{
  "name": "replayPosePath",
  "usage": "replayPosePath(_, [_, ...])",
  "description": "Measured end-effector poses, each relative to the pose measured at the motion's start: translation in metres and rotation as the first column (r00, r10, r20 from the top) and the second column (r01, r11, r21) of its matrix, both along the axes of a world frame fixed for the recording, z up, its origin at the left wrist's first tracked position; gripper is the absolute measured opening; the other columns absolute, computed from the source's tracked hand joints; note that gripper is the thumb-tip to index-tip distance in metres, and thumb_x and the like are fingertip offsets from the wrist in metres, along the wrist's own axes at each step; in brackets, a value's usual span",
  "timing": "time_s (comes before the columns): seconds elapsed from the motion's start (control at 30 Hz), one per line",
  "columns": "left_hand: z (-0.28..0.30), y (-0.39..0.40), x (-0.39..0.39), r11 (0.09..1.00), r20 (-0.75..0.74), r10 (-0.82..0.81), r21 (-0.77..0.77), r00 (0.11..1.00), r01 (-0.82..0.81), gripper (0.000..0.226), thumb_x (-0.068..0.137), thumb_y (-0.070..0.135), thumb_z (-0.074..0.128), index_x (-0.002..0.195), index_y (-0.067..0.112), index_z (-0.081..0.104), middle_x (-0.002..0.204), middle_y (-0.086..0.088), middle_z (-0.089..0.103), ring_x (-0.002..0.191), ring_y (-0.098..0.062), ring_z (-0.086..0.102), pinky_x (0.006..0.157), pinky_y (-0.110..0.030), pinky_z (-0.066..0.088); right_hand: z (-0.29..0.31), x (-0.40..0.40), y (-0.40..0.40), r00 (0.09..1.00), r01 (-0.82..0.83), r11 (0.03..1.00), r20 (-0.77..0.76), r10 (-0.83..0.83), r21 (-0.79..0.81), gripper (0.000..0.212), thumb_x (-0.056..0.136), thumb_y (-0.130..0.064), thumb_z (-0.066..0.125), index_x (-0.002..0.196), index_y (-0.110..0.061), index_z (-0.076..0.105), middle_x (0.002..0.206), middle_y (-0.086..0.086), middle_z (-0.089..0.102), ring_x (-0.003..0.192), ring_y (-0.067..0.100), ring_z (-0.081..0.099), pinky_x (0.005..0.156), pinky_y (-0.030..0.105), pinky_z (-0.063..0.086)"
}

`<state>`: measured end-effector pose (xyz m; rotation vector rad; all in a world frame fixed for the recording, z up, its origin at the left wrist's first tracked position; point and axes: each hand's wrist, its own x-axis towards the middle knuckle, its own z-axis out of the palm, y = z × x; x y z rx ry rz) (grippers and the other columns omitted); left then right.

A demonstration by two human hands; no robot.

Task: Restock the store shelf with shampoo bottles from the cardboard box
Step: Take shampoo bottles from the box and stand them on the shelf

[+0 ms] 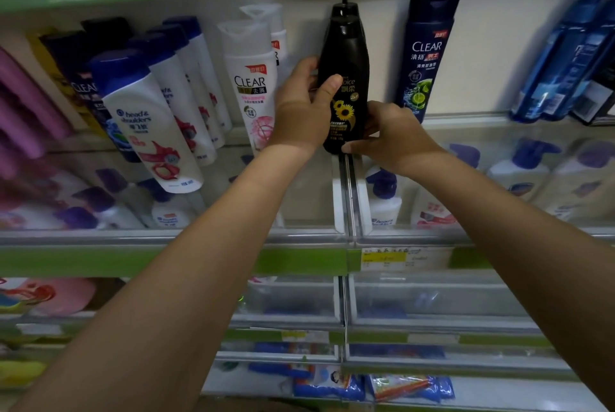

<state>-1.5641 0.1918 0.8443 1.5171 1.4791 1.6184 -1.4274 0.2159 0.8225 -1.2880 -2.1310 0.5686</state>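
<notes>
A black shampoo bottle [347, 55] with a sunflower label stands upright on the shelf [466, 122], with a second black bottle right behind it. My left hand [304, 108] grips the front bottle's left side, thumb across the label. My right hand [392, 135] holds its base from the right, fingers curled round the bottom edge. The cardboard box is out of view.
A white Clear bottle [251, 78] stands just left of my left hand, and white Head & Shoulders bottles [149, 118] lean further left. A dark blue Clear bottle [426, 55] stands to the right, blue boxes [565, 55] beyond it. Lower shelves hold pump bottles behind clear guards.
</notes>
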Motion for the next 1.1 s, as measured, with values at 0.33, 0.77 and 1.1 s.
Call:
replayPosePath(0.33, [0.000, 0.001, 0.004, 1.000, -0.015, 0.029, -0.010, 0.999, -0.029, 0.035, 0.095, 0.016, 0.054, 0.128, 0.006, 0.050, 0.120, -0.011, 0.062, 0.111, -0.021, 0.059, 0.097, -0.035, 0.049, -0.002, 0.001, 0.001, 1.000, 0.025, 1.000, -0.018, -0.026, -0.012, 0.043, 0.080, -0.021, 0.077, 0.117, -0.011, 0.058, 0.105, 0.004, 0.065, 0.098, 0.017, 0.061, 0.082, 0.022, 0.045])
replayPosePath(0.77, [0.006, -0.013, 0.008, 0.996, 0.064, -0.010, -0.085, 0.998, 0.016, 0.048, 0.094, 0.015, 0.056, 0.139, 0.012, 0.040, 0.132, -0.010, 0.057, 0.116, -0.016, 0.056, 0.101, -0.034, 0.047, 0.000, 0.005, -0.005, 0.997, -0.012, 0.995, -0.081, 0.004, -0.096, 0.046, 0.078, -0.019, 0.078, 0.117, -0.014, 0.057, 0.100, -0.006, 0.061, 0.093, 0.008, 0.058, 0.078, 0.015, 0.046])
replayPosePath(1.1, [0.004, -0.065, 0.009, 0.968, 0.036, 0.023, -0.249, 0.999, -0.013, 0.059, 0.090, 0.021, 0.063, 0.141, 0.012, 0.036, 0.143, -0.010, 0.043, 0.130, -0.019, 0.045, 0.103, -0.028, 0.040, 0.002, 0.013, -0.034, 0.941, 0.087, 0.949, -0.287, -0.178, -0.303, 0.073, 0.080, -0.017, 0.078, 0.142, -0.012, 0.041, 0.124, 0.003, 0.059, 0.114, 0.016, 0.056, 0.062, 0.008, 0.047])
